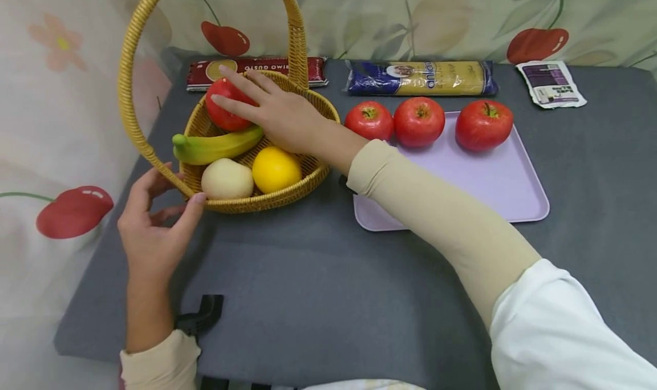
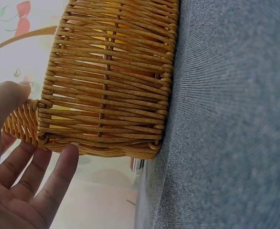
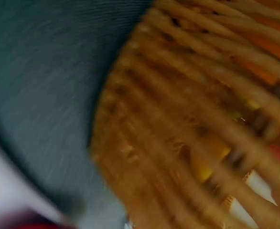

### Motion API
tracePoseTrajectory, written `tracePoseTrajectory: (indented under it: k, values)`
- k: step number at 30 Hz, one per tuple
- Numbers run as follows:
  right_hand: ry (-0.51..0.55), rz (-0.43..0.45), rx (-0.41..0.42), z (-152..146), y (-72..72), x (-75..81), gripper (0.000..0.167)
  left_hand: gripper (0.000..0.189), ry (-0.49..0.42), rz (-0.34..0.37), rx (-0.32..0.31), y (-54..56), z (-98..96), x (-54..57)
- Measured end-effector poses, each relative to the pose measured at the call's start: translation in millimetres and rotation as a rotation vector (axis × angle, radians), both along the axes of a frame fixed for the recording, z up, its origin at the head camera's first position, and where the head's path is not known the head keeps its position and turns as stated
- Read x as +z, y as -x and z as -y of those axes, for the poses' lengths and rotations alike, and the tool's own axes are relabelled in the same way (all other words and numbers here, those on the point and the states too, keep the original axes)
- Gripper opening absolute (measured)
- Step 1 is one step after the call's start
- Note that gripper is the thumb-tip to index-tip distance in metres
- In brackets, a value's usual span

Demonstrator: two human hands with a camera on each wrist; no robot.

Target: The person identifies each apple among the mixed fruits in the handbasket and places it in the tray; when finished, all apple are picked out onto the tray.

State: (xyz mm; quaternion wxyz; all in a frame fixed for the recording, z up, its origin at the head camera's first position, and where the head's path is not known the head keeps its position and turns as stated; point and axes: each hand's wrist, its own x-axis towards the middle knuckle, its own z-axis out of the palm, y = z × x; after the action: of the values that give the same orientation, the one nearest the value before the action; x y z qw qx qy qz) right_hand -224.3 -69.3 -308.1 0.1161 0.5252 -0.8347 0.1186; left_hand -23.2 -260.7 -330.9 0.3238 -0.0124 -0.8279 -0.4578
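A wicker basket [image 1: 264, 202] with a tall handle stands at the left of the table. My left hand [image 1: 156, 219] grips it at the near foot of the handle; in the left wrist view the thumb and fingers [image 2: 59, 183] lie either side of that foot. My right hand [image 1: 279, 113] reaches over the basket, its fingers spread and nearly straight across a red apple [image 1: 223, 113]. Below that apple lie a yellow-green banana [image 1: 218, 147], a pale cream round fruit [image 1: 227, 179] and a yellow round fruit [image 1: 277, 169]. The right wrist view shows only blurred wickerwork.
A lilac tray [image 1: 462, 190] right of the basket has 3 red apples along its far side, one being this apple [image 1: 484, 125]. Behind lie a red packet [image 1: 318, 70], a blue-and-yellow packet [image 1: 423, 78] and a small purple-white sachet [image 1: 551, 84]. Patterned curtains border the table.
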Motion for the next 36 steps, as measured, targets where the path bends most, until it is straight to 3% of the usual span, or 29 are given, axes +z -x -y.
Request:
tracePoseTrajectory:
  k: [3, 7, 10, 16, 19, 22, 25, 29, 31, 36]
  values:
    - [-0.021, 0.049, 0.038, 5, 5.4, 3.6, 0.065, 0.056, -0.001, -0.002, -0.004, 0.3, 1.4, -1.4]
    - [-0.177, -0.026, 0.036, 11, 6.6, 10.8, 0.069, 0.055, 0.004, -0.011, -0.008, 0.7, 2.1, -1.5]
    - [-0.261, -0.077, -0.014, 13, 5.7, 11.5, 0.071, 0.055, 0.005, -0.014, -0.004, 0.8, 1.7, -0.6]
    - [-0.203, -0.053, -0.173, 3, 9.9, -1.5, 0.076, 0.055, 0.016, -0.001, -0.021, 1.7, -3.8, 4.0]
    - [-0.182, -0.060, -0.142, 5, 13.0, -4.5, 0.067, 0.055, 0.015, -0.006, -0.011, 0.5, -5.4, 5.2]
    - [-0.227, -0.036, -0.113, 10, 14.4, -5.2, 0.067, 0.055, 0.010, -0.008, 0.002, -1.5, -6.0, 5.6]
    - [-0.277, -0.019, -0.125, 13, 15.1, -7.1, 0.075, 0.055, 0.011, -0.014, -0.005, -2.5, -6.1, 6.1]
    - [-0.261, -0.039, -0.157, 14, 16.2, -7.5, 0.075, 0.054, 0.012, -0.033, -0.011, -2.4, -5.3, 6.5]
    - [-0.252, 0.010, -0.167, 13, 16.5, -6.3, 0.075, 0.054, 0.012, -0.035, -0.009, -2.4, -4.6, 6.6]
    - [-0.226, 0.228, -0.129, 3, 17.8, -5.2, 0.069, 0.054, 0.017, -0.022, -0.004, -3.5, -3.9, 6.4]
